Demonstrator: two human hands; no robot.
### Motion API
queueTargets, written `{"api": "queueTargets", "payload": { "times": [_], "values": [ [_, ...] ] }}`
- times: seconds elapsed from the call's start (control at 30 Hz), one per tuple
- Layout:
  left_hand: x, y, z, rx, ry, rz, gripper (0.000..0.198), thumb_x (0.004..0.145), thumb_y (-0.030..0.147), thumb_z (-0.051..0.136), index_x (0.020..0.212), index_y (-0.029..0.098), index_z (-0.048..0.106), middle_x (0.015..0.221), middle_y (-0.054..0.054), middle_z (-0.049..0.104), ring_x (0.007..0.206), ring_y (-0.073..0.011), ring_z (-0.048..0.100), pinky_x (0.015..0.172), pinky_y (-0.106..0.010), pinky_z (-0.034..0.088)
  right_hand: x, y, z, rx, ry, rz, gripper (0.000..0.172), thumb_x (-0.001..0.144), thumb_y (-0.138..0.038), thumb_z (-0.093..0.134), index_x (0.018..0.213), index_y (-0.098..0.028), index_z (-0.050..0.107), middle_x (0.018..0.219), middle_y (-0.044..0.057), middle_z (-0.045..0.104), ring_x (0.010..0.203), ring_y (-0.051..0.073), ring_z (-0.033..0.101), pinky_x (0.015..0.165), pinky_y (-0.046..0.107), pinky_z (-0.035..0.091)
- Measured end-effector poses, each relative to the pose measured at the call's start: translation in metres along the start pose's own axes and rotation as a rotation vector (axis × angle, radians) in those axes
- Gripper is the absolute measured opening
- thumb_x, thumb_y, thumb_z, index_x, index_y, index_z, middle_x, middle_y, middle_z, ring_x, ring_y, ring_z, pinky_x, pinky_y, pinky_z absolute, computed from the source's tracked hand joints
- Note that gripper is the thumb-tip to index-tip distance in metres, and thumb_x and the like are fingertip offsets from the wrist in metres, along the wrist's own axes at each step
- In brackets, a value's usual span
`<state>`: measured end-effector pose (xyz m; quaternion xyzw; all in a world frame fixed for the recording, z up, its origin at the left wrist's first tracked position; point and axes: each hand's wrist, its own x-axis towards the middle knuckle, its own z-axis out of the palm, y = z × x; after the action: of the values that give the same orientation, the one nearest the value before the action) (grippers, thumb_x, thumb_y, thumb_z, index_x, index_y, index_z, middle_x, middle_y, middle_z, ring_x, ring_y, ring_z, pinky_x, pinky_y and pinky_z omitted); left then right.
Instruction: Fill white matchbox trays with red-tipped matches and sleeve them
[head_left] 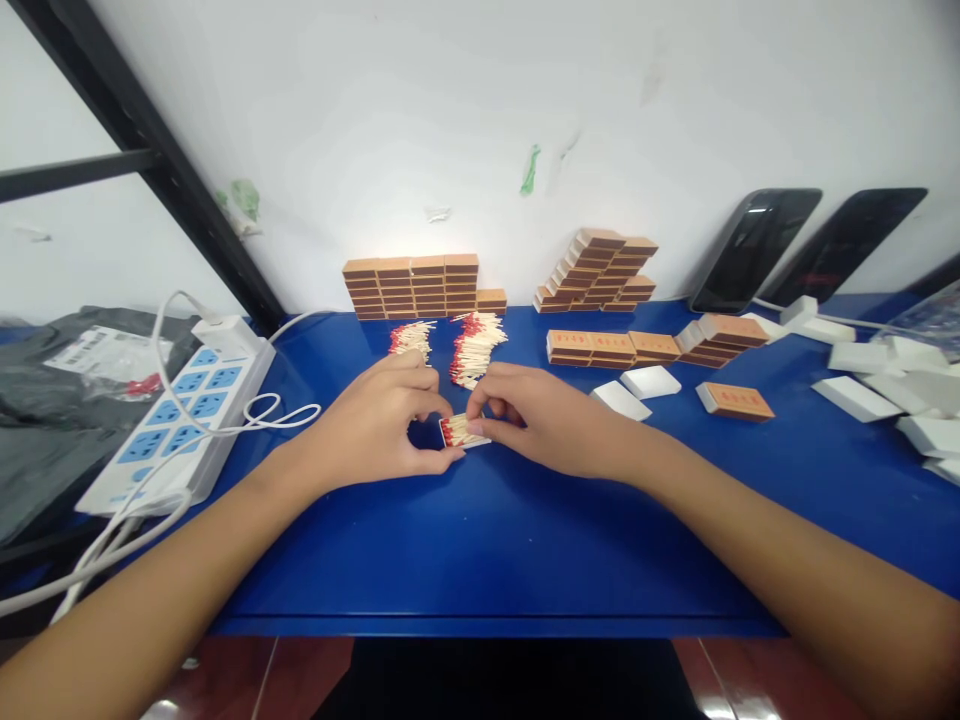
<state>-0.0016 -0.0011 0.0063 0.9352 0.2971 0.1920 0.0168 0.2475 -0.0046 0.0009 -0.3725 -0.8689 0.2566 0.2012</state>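
A small white matchbox tray (489, 441) filled with red-headed matches (454, 431) lies on the blue table between my hands. My left hand (386, 415) curves around its left end, thumb at the near edge and fingertip at the far edge. With thumb and forefinger closed together, my right hand (536, 415) pinches at the matches over the tray's right part; its fingers partly hide them. Just beyond the hands are two loose piles of matches, a left pile (411, 340) partly behind my left hand and a right pile (477, 348).
Stacked matchboxes (411, 287) line the wall, with a stepped stack (600, 270) farther right. A row of boxes (611, 346), a single matchbox (735, 401) and white trays (855, 398) lie rightward. Two phones (757, 250) lean there. A power strip (180, 420) with white cables stands left.
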Motion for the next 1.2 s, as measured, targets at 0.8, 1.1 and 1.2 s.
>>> {"api": "queueTargets", "payload": {
  "times": [0.8,1.1,1.2],
  "values": [
    [0.0,0.001,0.0,0.021,-0.014,-0.009,0.026,0.089,0.048,0.081,0.089,0.021,0.082,0.074,-0.002,0.065,0.081,-0.0213,0.056,0.079,-0.038,0.046,0.022,0.025,0.009,-0.084,0.238,0.129,0.012,0.094,-0.03,0.074,0.089,-0.019,0.073,0.085,0.001,0.064,0.075,0.015,0.053,0.071,0.03,0.038],
    [0.0,-0.001,0.0,0.026,-0.011,-0.008,0.028,0.089,0.049,0.081,0.087,0.021,0.082,0.073,-0.002,0.065,0.08,-0.0208,0.056,0.079,-0.039,0.047,0.027,0.023,0.01,-0.15,0.154,0.148,0.014,0.097,-0.023,0.07,0.084,-0.019,0.068,0.087,0.003,0.064,0.078,0.016,0.054,0.071,0.03,0.037],
    [0.0,0.0,0.0,0.02,-0.013,-0.013,0.027,0.089,0.048,0.081,0.088,0.021,0.082,0.074,-0.002,0.065,0.08,-0.0208,0.056,0.078,-0.039,0.047,0.024,0.025,0.008,-0.137,0.162,0.117,0.01,0.097,-0.023,0.07,0.089,-0.019,0.067,0.088,0.002,0.063,0.079,0.016,0.055,0.072,0.029,0.038]
  ]
}}
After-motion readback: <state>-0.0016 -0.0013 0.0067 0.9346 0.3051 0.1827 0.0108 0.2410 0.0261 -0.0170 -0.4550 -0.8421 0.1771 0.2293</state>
